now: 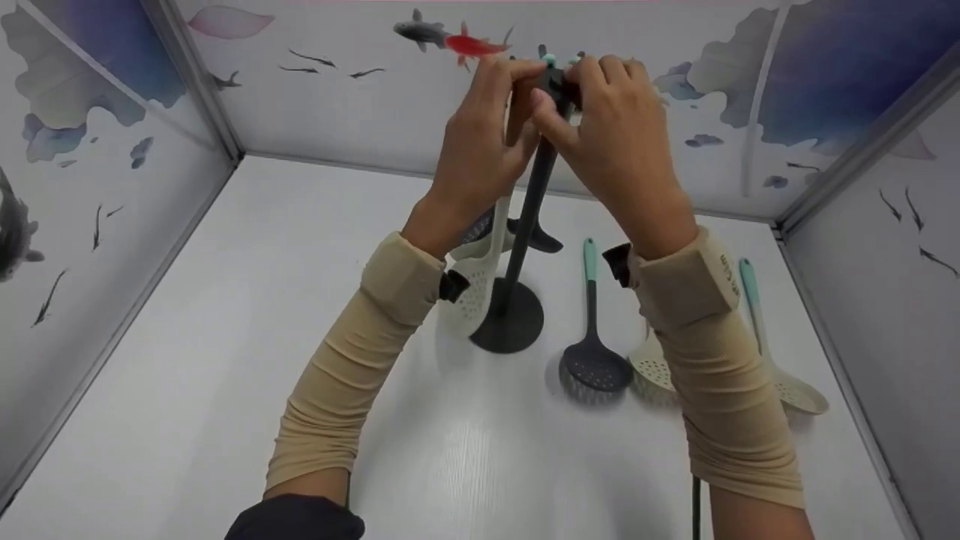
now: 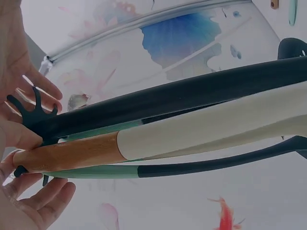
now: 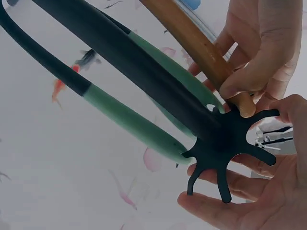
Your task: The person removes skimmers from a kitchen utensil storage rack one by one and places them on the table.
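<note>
A black utensil stand (image 1: pixel 534 180) rises from its round base (image 1: pixel 521 326), its hooks spread at the top. My left hand (image 1: pixel 480 131) pinches the end of a wooden handle (image 2: pixel 81 149) between thumb and fingers, right at the hooks. That handle belongs to a white skimmer (image 1: pixel 474 300), whose holed head hangs low beside the pole. My right hand (image 1: pixel 622 124) grips the stand's top; in the right wrist view its fingers lie behind the hooks (image 3: pixel 225 153) and its thumb touches a hook's tip. Dark utensils with green handles (image 3: pixel 136 124) hang around the pole.
On the white table, right of the stand, lie a dark skimmer (image 1: pixel 596 366) with a mint handle, a pale skimmer (image 1: pixel 651 366) partly behind my right forearm, and a pale spoon-shaped utensil (image 1: pixel 801 395). Walls painted with fish (image 1: pixel 472 45) enclose the table's back and sides.
</note>
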### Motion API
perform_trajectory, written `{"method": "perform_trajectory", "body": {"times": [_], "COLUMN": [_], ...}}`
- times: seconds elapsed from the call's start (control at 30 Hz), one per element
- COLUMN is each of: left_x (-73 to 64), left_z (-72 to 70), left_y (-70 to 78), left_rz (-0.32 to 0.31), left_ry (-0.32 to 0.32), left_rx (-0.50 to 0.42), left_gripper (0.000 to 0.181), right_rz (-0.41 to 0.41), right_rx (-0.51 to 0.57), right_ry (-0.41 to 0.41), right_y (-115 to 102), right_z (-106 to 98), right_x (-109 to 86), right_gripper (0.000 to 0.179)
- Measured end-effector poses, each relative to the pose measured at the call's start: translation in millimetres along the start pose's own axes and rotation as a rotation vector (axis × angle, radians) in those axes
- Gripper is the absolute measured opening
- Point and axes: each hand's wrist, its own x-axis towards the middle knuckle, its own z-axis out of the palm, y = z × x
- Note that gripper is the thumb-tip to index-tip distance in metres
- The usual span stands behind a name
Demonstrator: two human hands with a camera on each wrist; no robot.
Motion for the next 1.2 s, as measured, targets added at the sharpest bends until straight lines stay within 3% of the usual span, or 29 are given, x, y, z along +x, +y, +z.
{"method": "perform_trajectory", "body": {"times": [0.17, 0.33, 0.53, 0.7, 0.87, 1.07, 1.2], "left_x": [-2.8, -4.9, -11.3, -28.5, -53.5, -85.9, -102.8], "left_z": [0.3, 3.6, 7.5, 8.4, 12.9, 28.1, 40.0], "left_y": [6.6, 12.6, 13.3, 8.2, 4.8, 3.5, -3.6], "left_rz": [0.020, 0.033, 0.035, 0.019, -0.111, -0.317, -0.410], "left_ry": [0.017, 0.013, 0.009, 0.001, 0.017, -0.126, -0.162], "left_rx": [0.132, 0.201, 0.189, 0.041, -0.077, -0.109, -0.134], "left_gripper": [0.040, 0.041, 0.046, 0.058, 0.065, 0.051, 0.043], "right_rz": [-0.058, -0.078, -0.048, -0.076, -0.103, -0.075, -0.062], "right_rx": [0.105, 0.166, 0.155, 0.092, -0.027, 0.010, 0.027], "right_ry": [-0.026, -0.069, -0.096, -0.064, -0.026, -0.030, -0.023], "right_y": [10, 18, 16, 16, 16, 16, 15], "right_z": [-2, -8, -5, 0, 4, 9, 12], "right_x": [2.3, 4.1, 5.3, 4.4, 4.6, 4.9, 5.8], "right_gripper": [0.047, 0.046, 0.045, 0.041, 0.043, 0.039, 0.037]}}
